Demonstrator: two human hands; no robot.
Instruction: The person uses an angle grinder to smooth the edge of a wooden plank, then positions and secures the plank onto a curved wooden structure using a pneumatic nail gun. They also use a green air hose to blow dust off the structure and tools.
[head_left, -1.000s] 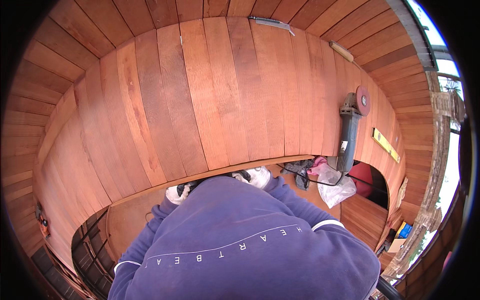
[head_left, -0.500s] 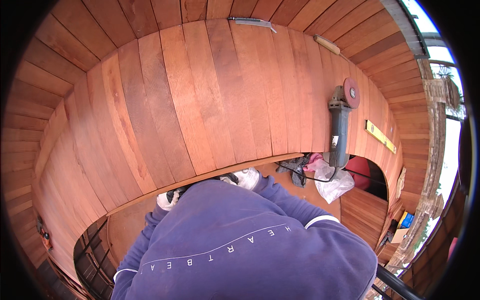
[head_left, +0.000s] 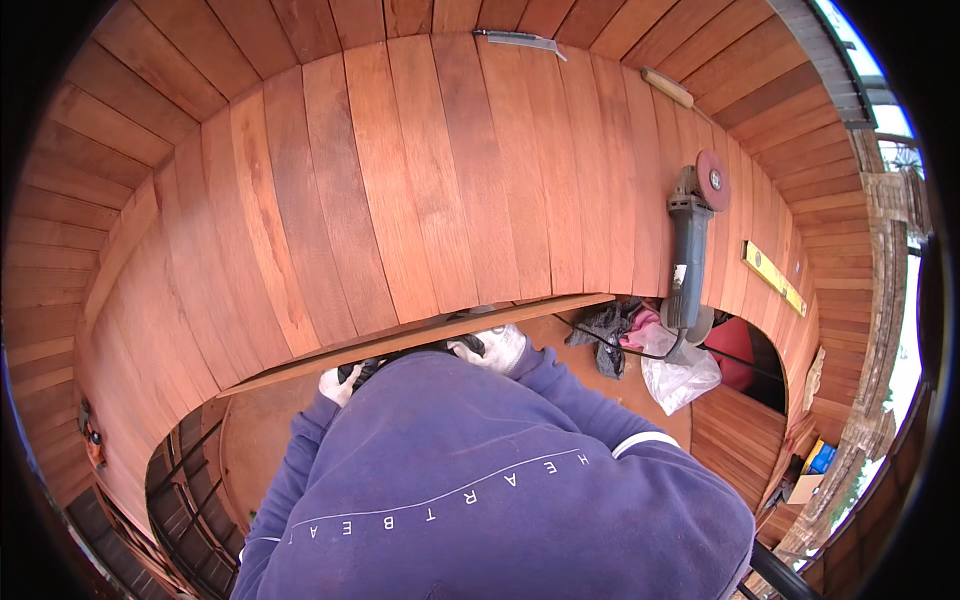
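Head view: white-lettered sweatshirt (head_left: 500, 430), right hand (head_left: 503, 349) at wooden strip (head_left: 425, 336)

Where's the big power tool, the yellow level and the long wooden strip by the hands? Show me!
Power tool (head_left: 688, 246), head view: middle of its grey-blue body.
Yellow level (head_left: 774, 279), head view: middle of its long face.
Wooden strip (head_left: 420, 338), head view: middle of its length.

Dk blue sweatshirt (head_left: 480, 425), wht sleeve bands (head_left: 645, 437)

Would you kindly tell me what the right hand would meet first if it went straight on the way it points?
Probably the long wooden strip just ahead of the right hand, though the hand is partly hidden and depth unclear.
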